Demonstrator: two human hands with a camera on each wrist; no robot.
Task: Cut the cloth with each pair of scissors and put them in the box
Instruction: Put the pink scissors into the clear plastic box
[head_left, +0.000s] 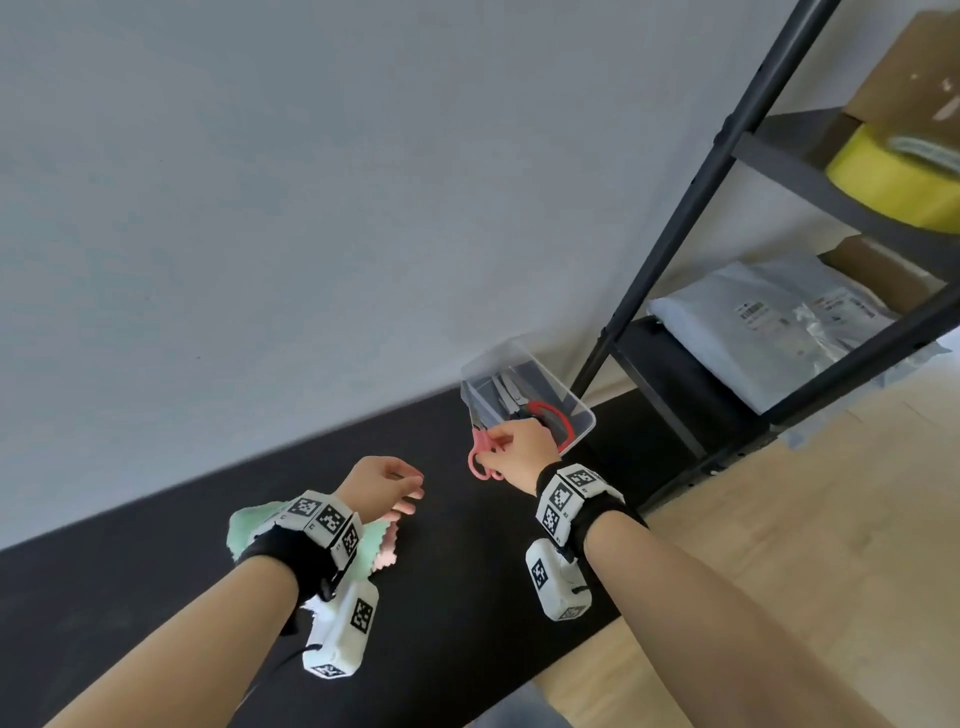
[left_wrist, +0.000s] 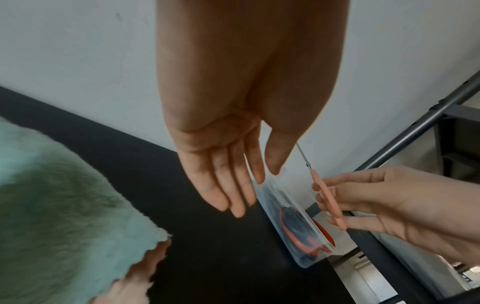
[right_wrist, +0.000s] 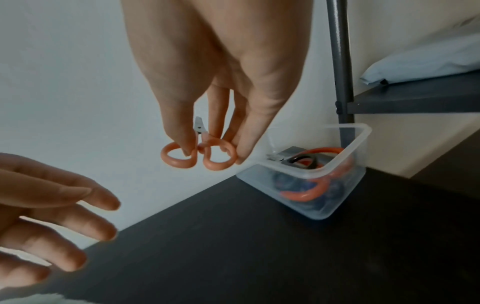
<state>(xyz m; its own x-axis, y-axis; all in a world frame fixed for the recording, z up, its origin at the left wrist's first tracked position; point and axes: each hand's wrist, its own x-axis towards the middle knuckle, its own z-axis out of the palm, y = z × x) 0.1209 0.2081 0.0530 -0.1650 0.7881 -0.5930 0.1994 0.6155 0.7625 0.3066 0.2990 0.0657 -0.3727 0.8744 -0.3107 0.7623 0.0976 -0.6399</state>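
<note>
My right hand pinches the small pink scissors by their handle loops, blades shut, just beside the clear box at the table's far edge. My left hand hangs slack above the table with fingers loose, holding nothing. The green cloth lies under my left wrist, a pink piece at its edge. The box already holds a red-handled pair and at least one dark one (hard to count through the plastic). I judge this pair goes in next; no other scissors show outside the box.
</note>
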